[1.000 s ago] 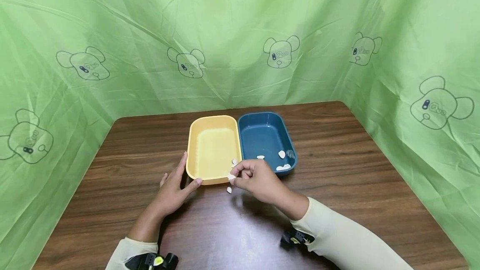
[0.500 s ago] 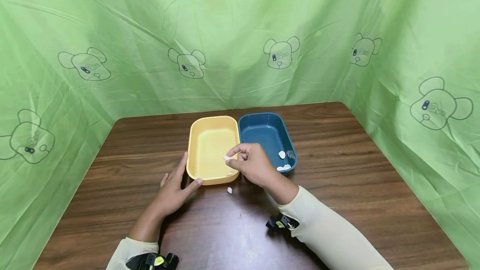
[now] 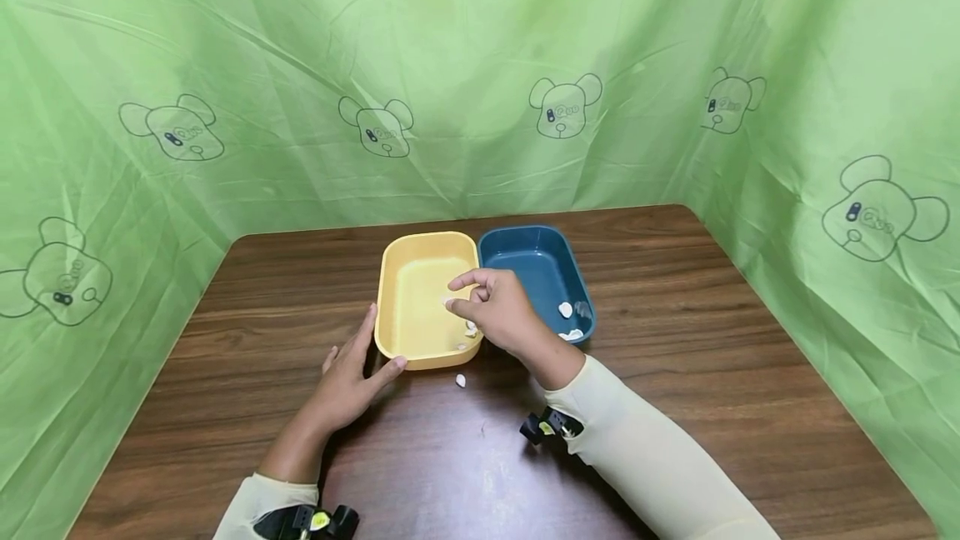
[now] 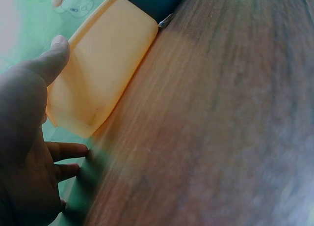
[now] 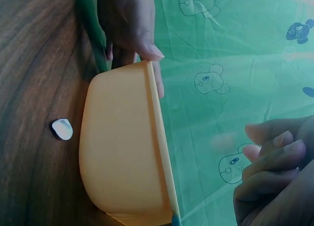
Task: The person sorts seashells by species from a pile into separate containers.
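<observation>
At the yellow tray's near-left corner, my left hand rests with thumb on the rim and straight fingers along the outer side. My right hand hovers over the tray's right part, index finger and thumb apart. A small white pebble-like piece shows by the thumb tip; a pale blur beside the fingers in the right wrist view suggests it is falling. Several white pieces lie in the tray's near-right corner. One white pebble lies on the table before the tray.
A blue tray stands against the yellow one's right side, with several white pieces near its front; my right hand hides part of it. Green cloth surrounds the wooden table at the back and sides.
My right hand has carried a white piece from the yellow tray's near rim up over its inside, and thumb and index finger have parted. The left hand stays in place.
</observation>
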### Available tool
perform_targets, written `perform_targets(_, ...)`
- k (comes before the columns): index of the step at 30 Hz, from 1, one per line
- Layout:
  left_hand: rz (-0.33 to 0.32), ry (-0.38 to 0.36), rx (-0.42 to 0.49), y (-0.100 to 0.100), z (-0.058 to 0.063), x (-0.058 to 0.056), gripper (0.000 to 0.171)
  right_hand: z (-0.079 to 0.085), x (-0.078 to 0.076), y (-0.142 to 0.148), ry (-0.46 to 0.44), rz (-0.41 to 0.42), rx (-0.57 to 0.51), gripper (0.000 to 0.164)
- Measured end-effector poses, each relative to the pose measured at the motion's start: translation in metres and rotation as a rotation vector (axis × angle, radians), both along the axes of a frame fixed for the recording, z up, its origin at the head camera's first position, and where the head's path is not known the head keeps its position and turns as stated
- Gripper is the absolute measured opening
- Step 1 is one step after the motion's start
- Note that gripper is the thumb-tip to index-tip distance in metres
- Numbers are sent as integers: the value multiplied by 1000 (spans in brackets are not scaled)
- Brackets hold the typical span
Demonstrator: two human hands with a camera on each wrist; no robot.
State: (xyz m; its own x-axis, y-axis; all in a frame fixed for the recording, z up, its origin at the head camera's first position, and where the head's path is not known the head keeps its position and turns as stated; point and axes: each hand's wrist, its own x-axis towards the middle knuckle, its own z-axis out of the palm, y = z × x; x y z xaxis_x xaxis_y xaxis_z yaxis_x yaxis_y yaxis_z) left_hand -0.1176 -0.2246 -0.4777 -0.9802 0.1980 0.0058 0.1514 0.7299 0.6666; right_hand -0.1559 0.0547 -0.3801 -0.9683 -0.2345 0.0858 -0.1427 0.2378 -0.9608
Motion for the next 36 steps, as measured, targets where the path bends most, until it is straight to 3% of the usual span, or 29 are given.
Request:
perform_targets(19,3,6,-3,1,4,1,102,3,14,15,70,81,24,19)
perform_targets(24,5,3,0,1,5,2,102,1,25,21,126,154,69,18)
perform_targets(31,2,5,2,2,4,0,102,3,39,29,93,260,68,15)
perform_targets(36,-1,7,1,2,3,0,103,-6,48,33,98,368,85,16)
